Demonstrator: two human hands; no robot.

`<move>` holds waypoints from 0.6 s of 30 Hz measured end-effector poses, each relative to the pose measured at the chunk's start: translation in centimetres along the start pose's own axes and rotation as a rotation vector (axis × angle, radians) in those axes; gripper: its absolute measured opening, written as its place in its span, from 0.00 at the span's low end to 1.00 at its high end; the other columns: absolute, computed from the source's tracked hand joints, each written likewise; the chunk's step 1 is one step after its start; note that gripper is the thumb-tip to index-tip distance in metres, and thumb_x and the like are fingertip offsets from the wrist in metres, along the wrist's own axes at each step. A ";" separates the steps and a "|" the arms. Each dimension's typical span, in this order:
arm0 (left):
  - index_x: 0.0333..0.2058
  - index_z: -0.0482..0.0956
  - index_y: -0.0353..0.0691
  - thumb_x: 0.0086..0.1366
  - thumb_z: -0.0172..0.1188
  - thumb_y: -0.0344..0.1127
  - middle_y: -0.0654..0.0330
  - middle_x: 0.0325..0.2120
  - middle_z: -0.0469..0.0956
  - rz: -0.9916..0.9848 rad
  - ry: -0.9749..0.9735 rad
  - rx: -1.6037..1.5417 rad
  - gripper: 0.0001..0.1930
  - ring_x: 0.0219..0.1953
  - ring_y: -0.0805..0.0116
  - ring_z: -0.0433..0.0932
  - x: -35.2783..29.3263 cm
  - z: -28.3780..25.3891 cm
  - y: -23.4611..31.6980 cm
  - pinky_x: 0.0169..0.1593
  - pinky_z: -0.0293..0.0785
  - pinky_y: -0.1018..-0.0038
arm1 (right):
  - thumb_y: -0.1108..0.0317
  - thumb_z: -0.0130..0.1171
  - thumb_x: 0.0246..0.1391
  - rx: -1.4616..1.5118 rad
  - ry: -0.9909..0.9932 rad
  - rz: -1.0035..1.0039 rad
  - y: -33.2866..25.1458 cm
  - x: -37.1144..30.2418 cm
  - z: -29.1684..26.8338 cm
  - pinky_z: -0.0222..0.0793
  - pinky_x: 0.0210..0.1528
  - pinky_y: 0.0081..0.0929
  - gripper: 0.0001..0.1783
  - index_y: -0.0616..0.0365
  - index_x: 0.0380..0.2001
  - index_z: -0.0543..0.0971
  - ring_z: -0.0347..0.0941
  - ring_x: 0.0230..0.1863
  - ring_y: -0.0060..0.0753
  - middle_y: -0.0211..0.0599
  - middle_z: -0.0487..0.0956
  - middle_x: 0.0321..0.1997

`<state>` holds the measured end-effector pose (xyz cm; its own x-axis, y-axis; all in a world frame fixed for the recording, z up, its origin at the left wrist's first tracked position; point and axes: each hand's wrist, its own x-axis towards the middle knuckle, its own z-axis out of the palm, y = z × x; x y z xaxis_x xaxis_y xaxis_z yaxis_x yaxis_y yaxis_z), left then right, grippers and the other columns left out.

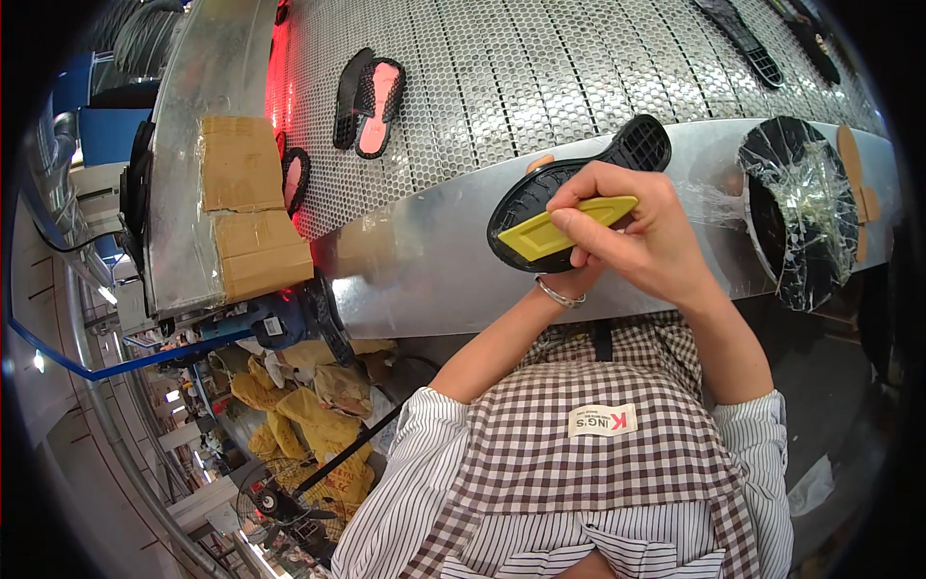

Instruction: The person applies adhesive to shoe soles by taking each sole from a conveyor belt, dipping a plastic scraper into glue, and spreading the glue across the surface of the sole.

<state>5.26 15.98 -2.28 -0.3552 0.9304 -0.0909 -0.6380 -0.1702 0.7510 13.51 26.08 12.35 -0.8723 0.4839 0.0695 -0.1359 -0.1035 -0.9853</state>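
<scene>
A black shoe sole [617, 154] with a raised grid at the heel is held tilted above the metal ledge in front of me. My left hand [571, 281], mostly hidden beneath the sole, grips it from below; one fingertip shows at its far edge. A bracelet circles that wrist. My right hand [632, 227] is closed around a long, flat yellow tool [540, 236] with a recessed top and a tapered end. The tool lies over the front part of the sole. Its underside is out of sight.
Beyond the metal ledge [415, 280] runs a perforated metal conveyor [482, 96]. It carries a pair of slides with a pink insole [384, 96] and more black soles [752, 53]. Cardboard [246, 169] covers the left edge. A plastic-wrapped black roll [801, 207] stands at right.
</scene>
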 end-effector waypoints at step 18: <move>0.34 0.74 0.42 0.63 0.58 0.46 0.67 0.23 0.74 -0.097 0.032 0.474 0.13 0.29 0.72 0.73 0.0 1.9 4.6 0.36 0.70 0.75 | 0.70 0.58 0.57 0.138 0.249 0.049 1.3 -1.1 0.1 0.68 0.21 0.10 0.05 0.61 0.33 0.76 0.75 0.21 0.14 0.30 0.79 0.27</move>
<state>3.62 15.85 2.44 -0.3350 0.9229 -0.1896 -0.2905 0.0902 0.9526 14.24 25.37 11.04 -0.7397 0.6720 -0.0353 -0.1740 -0.2416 -0.9547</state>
